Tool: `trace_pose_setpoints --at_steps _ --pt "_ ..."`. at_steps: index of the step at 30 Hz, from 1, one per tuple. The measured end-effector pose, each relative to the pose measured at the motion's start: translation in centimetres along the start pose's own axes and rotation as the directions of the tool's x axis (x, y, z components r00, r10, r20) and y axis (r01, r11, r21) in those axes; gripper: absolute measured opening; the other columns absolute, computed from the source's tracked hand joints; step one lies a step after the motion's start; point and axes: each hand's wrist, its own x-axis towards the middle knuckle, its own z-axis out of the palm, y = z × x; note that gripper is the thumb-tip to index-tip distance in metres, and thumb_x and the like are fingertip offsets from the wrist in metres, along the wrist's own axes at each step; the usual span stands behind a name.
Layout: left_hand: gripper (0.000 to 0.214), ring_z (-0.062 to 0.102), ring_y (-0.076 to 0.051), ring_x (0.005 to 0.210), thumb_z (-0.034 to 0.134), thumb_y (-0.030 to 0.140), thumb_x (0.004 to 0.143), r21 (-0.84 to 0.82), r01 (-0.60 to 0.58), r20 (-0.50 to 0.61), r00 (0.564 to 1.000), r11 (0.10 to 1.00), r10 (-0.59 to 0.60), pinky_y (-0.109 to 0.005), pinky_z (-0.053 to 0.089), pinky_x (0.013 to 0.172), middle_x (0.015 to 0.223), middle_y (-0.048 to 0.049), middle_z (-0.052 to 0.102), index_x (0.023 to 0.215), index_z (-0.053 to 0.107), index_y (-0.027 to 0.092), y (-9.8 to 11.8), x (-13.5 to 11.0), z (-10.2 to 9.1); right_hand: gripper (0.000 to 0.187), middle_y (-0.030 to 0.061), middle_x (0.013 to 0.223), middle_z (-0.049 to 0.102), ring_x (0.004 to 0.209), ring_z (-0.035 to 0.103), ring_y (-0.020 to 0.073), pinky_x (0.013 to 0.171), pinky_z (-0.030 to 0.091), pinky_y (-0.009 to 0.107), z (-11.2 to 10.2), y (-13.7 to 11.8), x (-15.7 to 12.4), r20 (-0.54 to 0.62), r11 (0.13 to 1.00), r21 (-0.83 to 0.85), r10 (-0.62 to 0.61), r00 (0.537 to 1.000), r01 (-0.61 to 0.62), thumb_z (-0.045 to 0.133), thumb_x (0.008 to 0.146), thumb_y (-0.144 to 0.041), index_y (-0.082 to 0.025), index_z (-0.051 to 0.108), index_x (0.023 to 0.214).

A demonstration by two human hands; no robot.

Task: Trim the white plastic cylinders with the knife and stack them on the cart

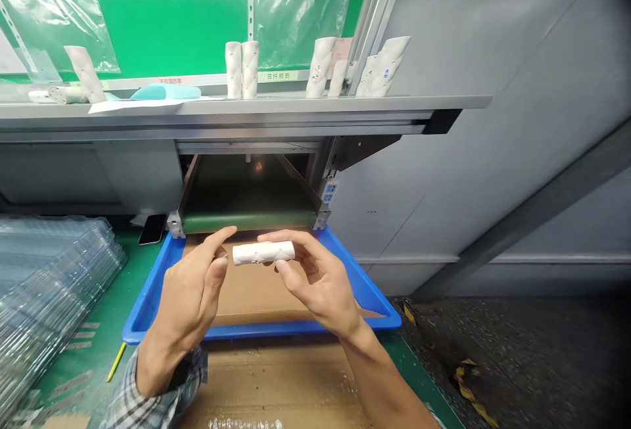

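My right hand (310,278) pinches a white cylindrical part (263,252) with small markings, held level above a blue tray (148,304). My left hand (197,291) is right beside the part's left end, fingers partly curled, thumb and forefinger near it; whether they touch it is unclear. Both hands hover in front of a small green conveyor belt (246,221) that ends at the tray.
The blue tray is lined with cardboard (256,291). More cardboard (276,383) lies in front. Several similar white parts (241,69) stand on the shelf above. Clear plastic trays (44,278) are stacked at left. A phone (152,228) lies by the conveyor. Grey floor lies at right.
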Motion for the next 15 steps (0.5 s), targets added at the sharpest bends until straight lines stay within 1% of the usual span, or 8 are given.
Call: trace_pose_setpoints --at_steps 2,4,7,11,15 --pt "0.036 0.068 -0.015 0.083 0.039 0.038 0.116 0.081 -0.040 -0.049 0.998 0.996 0.044 -0.026 0.047 0.073 0.103 -0.0012 0.076 0.139 0.063 0.025 0.3 -0.1 -0.1 0.028 0.0051 0.122 0.076 0.098 0.074 0.0180 0.093 0.061 0.033 0.0 0.0 -0.1 -0.012 0.998 -0.057 -0.024 1.000 0.024 0.066 0.098 -0.018 -0.027 0.071 0.124" --pt "0.028 0.069 -0.016 0.086 0.047 0.033 0.114 0.157 -0.113 -0.080 0.989 0.981 0.126 -0.026 0.047 0.075 0.107 -0.0018 0.078 0.132 0.065 0.023 0.5 -0.2 -0.1 0.029 0.0050 0.122 0.076 0.104 0.073 0.0193 0.094 0.060 0.033 0.1 0.0 -0.2 -0.020 0.993 -0.110 -0.047 0.999 0.045 0.065 0.097 -0.016 -0.026 0.070 0.124" --pt "0.027 0.072 -0.016 0.084 0.048 0.033 0.114 0.271 -0.181 -0.069 0.976 0.945 0.207 -0.028 0.045 0.073 0.106 -0.0027 0.079 0.134 0.063 0.021 0.9 -0.3 0.1 0.031 0.0050 0.122 0.076 0.110 0.073 0.0216 0.093 0.060 0.034 0.3 -0.1 -0.4 -0.020 0.982 -0.173 -0.077 0.997 0.073 0.064 0.097 -0.014 -0.027 0.070 0.124" --pt "0.038 0.076 -0.018 0.081 0.047 0.046 0.113 0.370 -0.200 -0.018 0.975 0.907 0.223 -0.031 0.043 0.067 0.102 -0.0037 0.080 0.134 0.061 0.018 1.1 -0.4 0.4 0.033 0.0044 0.119 0.077 0.109 0.073 0.0229 0.090 0.059 0.036 0.4 -0.2 -0.5 0.008 0.964 -0.241 -0.112 0.994 0.110 0.063 0.095 -0.013 -0.028 0.069 0.124" --pt "0.037 0.077 -0.017 0.077 0.044 0.048 0.114 0.378 -0.191 0.011 0.979 0.906 0.202 -0.031 0.040 0.062 0.095 -0.0014 0.081 0.128 0.064 0.021 1.2 -0.4 0.6 0.034 0.0049 0.119 0.076 0.109 0.072 0.0240 0.088 0.059 0.036 0.4 -0.1 -0.5 0.026 0.953 -0.276 -0.125 0.992 0.128 0.063 0.095 -0.013 -0.028 0.069 0.124"
